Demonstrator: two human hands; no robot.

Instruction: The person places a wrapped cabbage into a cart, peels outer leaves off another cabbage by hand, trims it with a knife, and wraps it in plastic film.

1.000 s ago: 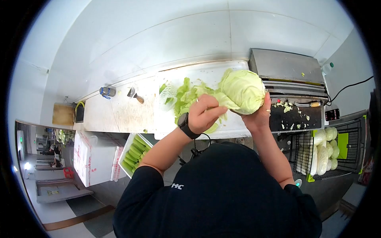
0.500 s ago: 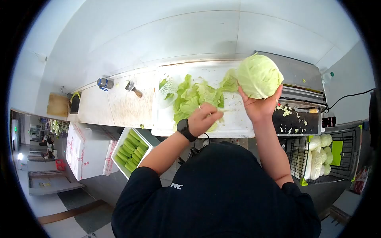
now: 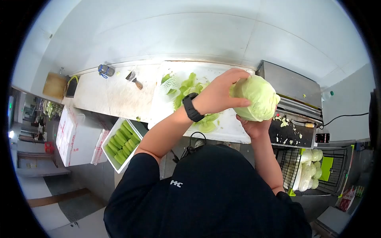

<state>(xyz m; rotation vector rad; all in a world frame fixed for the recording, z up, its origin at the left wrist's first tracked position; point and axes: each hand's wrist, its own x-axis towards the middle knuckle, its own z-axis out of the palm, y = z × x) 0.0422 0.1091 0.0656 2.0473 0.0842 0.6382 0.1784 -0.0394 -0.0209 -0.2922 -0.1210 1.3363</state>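
Observation:
A pale green head of cabbage (image 3: 258, 97) is held up above the right end of the white tray (image 3: 234, 131). My right hand (image 3: 254, 126) supports it from below, fingers curled against its underside. From the left side, my left hand (image 3: 223, 92), with a black watch at the wrist, grips the cabbage, its thumb on the near face and its other fingers reaching over the top. Loose cabbage leaves (image 3: 206, 123) lie on the tray, partly hidden under my left forearm. A white foam net (image 3: 170, 84) rests at the tray's left end.
Left along the counter are a scraper (image 3: 135, 80) and a grey jar (image 3: 106, 71). A foam box of green vegetables (image 3: 124, 143) stands below. At right are a knife (image 3: 305, 124) on a dark, scrap-strewn surface and a wire cart (image 3: 335, 178) holding cabbages.
My left hand has moved from over the loose leaves, up and right, onto the cabbage. The cabbage is slightly lower in view, and fewer leaves show on the tray.

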